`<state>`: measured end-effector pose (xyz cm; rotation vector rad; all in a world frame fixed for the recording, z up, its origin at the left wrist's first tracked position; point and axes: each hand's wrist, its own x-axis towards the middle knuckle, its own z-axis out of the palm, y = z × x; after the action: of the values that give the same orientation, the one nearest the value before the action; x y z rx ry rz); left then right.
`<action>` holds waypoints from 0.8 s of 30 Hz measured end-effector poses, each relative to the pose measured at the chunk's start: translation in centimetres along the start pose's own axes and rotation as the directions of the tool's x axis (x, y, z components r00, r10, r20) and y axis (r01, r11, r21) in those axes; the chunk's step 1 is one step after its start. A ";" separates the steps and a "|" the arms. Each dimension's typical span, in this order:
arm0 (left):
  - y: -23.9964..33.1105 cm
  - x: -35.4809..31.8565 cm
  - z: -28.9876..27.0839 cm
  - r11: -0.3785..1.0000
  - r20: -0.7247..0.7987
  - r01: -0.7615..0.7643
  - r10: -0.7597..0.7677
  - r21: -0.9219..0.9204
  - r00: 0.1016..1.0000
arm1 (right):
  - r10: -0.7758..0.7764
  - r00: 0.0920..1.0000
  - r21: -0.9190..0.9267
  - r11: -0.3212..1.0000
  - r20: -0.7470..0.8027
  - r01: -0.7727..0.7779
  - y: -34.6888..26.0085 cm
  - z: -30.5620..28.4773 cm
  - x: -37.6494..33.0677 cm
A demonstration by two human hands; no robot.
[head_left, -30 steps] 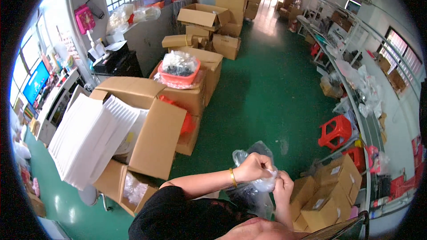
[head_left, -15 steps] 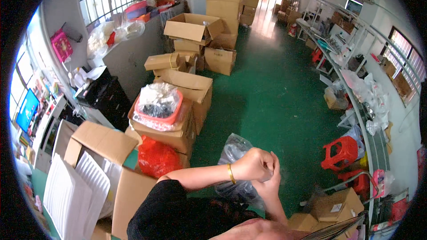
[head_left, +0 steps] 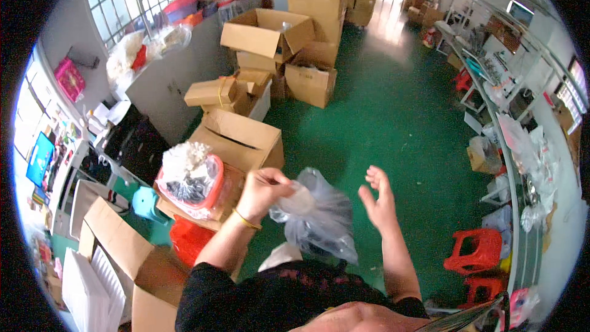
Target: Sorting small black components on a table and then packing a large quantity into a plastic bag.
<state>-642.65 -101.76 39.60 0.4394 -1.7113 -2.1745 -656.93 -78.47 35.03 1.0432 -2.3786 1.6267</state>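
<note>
A clear plastic bag hangs in front of my body, with something dark showing in its lower part. My left hand, a yellow bangle at its wrist, is closed on the bag's gathered, whitish top edge. On the other side of the bag, my right hand is raised apart from it, thumb and fingers spread and nothing in them. What the bag contains is too blurred to name.
Cardboard boxes line the left, one bearing a pink basket of bagged items. Beside my left forearm lies a red plastic bag. Red stools stand by the long workbench at right. Green floor lies ahead.
My hands were together at the bag's top; now they are apart. The left hand has moved left holding the bag's edge, the right has let go and opened. The view has shifted.
</note>
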 end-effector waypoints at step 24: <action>11.5 63.2 -6.5 0.944 -0.431 -0.257 0.323 0.205 0.842 | 0.875 0.208 -0.704 0.476 0.437 -0.527 60.4 -4.5 5.2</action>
<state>-695.56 -137.99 47.22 0.6277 -1.5442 -1.5822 -696.61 -64.74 -8.87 0.5028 -4.0679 0.5248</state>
